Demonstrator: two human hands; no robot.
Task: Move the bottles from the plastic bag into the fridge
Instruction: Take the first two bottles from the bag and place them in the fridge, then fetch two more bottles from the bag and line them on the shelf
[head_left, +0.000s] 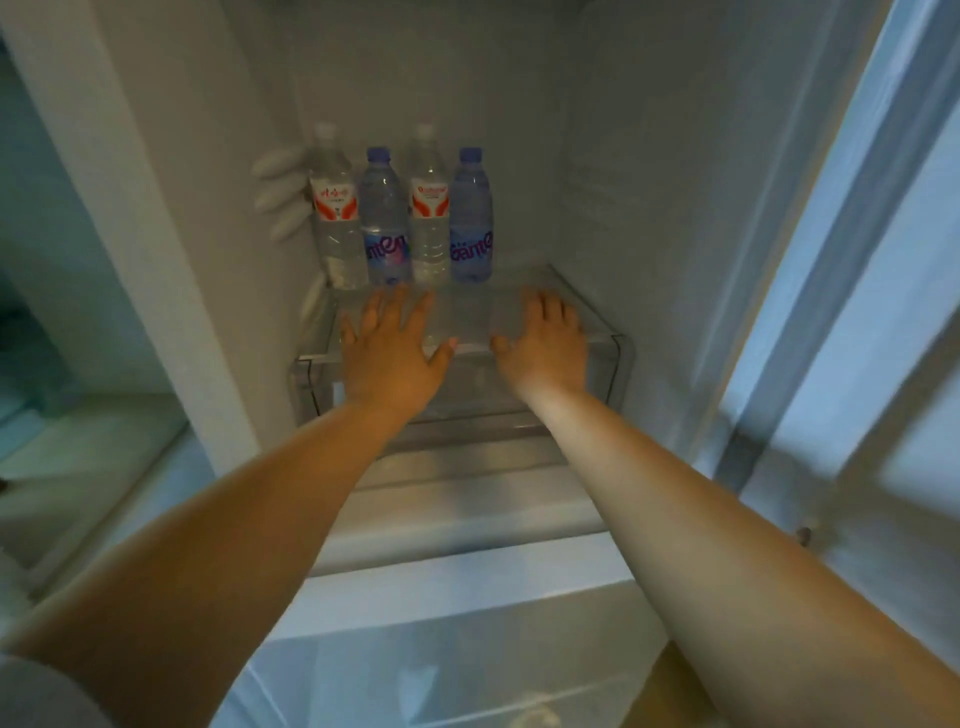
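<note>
Fridge (649, 156) interior fills the view: pale walls, its door (883, 260) swung open along the right edge, and a clear drawer (618, 358) set under a glass shelf (467, 312). Below the drawer a white ledge runs across, and beneath that lies a frosted lower bin front.

Two bare forearms reach in from the bottom corners. The left hand (389, 353) lies flat over the shelf's front part, fingers spread and straight, holding nothing; its fingertips come close to the bottles' bases. The right hand (545, 348) hovers or rests over the shelf's right front, fingers relaxed and slightly bent, also holding nothing. Whether either palm presses the glass, I cannot tell.

Four bottles (405, 213) stand upright in a tight row at the back of the shelf, toward the left wall. Two are clear with white caps and red-and-white labels; two are blue-tinted with blue caps and purple lettering. They alternate: clear, blue, clear, blue, each touching or just beside its neighbour.

Open shelf room remains to the right of the row, between the last blue bottle and the right wall, and in front under the hands.
</note>
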